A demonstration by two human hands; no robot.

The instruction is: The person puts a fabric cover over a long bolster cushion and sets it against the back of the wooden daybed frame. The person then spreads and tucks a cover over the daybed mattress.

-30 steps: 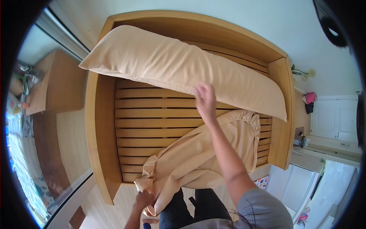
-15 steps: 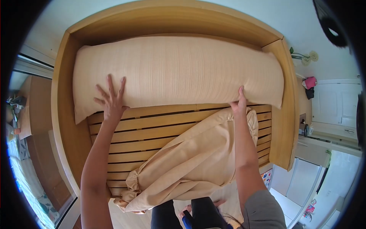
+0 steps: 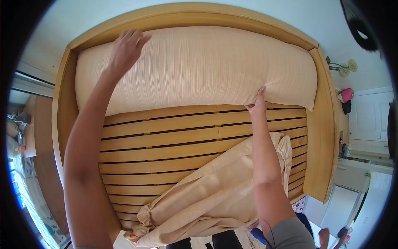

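Pillow: long and cream-coloured, lying across the head end of my bed frame, against the headboard and spanning nearly from side rail to side rail.
Left hand: fingers loosely curled, resting on the pillow's top edge near its left end; I can't tell whether it pinches any fabric.
Right hand: pinching the pillow's lower edge, right of centre, above the bare slats.
Doing it well: I judge both ends should be pressed back evenly, so the pillow sits square and doesn't sag between slats.
Nearby: rumpled fitted sheet bunched on the slats at the foot end, under my right forearm.
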